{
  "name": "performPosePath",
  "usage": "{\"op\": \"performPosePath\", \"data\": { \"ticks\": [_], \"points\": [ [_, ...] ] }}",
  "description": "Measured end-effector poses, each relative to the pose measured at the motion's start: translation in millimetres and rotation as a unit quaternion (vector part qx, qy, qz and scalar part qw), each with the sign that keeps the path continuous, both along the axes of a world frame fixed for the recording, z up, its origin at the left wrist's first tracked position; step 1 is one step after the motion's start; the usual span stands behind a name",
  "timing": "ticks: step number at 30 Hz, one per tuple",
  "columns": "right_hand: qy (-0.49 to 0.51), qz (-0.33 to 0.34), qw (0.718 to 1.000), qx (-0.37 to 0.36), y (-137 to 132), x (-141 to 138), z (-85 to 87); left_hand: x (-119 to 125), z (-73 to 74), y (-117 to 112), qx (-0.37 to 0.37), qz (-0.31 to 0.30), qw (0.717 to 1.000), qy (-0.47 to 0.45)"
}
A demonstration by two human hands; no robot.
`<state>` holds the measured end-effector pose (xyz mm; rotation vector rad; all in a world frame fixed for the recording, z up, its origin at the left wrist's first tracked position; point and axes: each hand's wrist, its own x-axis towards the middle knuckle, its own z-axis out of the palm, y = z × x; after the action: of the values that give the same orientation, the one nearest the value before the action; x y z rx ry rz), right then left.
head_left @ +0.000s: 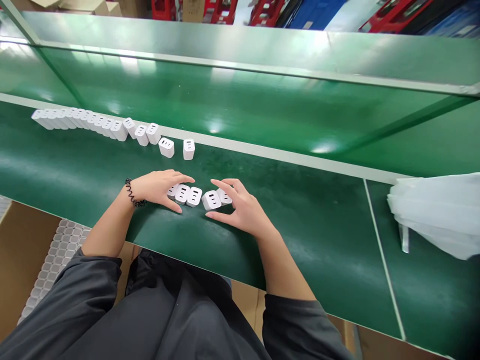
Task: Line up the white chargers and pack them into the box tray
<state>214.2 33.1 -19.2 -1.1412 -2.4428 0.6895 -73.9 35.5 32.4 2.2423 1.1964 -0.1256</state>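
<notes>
Several small white charger blocks (194, 196) lie in a short row on the green belt (93, 175) right in front of me. My left hand (159, 187) cups the left end of that row, fingers curved over the blocks. My right hand (243, 210) curves round the right end, thumb and fingers touching the last white block (211, 200). A black coil band (132, 195) sits on my left wrist.
A long row of white blocks (86, 120) runs along the far side of the belt, with two loose ones (188, 148) at its right end. A stack of clear plastic bags (438, 212) lies at the right. A tray of blocks (56, 255) sits low left.
</notes>
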Motion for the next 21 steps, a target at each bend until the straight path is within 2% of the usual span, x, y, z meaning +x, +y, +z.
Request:
{"op": "performPosePath", "data": {
  "ticks": [4,9,13,18,21],
  "points": [
    [0.052,0.062,0.994,-0.073,7.2,9.1,2.1,21.8,-5.4,-3.7,0.063,-0.015,0.998,0.022],
    [0.039,0.050,0.996,-0.057,7.2,9.6,4.7,33.9,-15.3,-7.1,0.131,-0.016,0.991,0.029],
    [0.043,0.071,0.994,-0.072,6.9,10.0,5.3,34.5,-18.1,-7.6,0.144,-0.021,0.989,0.029],
    [0.055,0.060,0.993,-0.086,9.5,9.8,-1.6,25.5,-1.7,-6.8,0.127,-0.031,0.990,0.051],
    [0.064,0.073,0.990,-0.098,12.9,11.4,-5.1,9.5,10.4,-9.4,0.096,-0.006,0.993,0.070]
  ]
}}
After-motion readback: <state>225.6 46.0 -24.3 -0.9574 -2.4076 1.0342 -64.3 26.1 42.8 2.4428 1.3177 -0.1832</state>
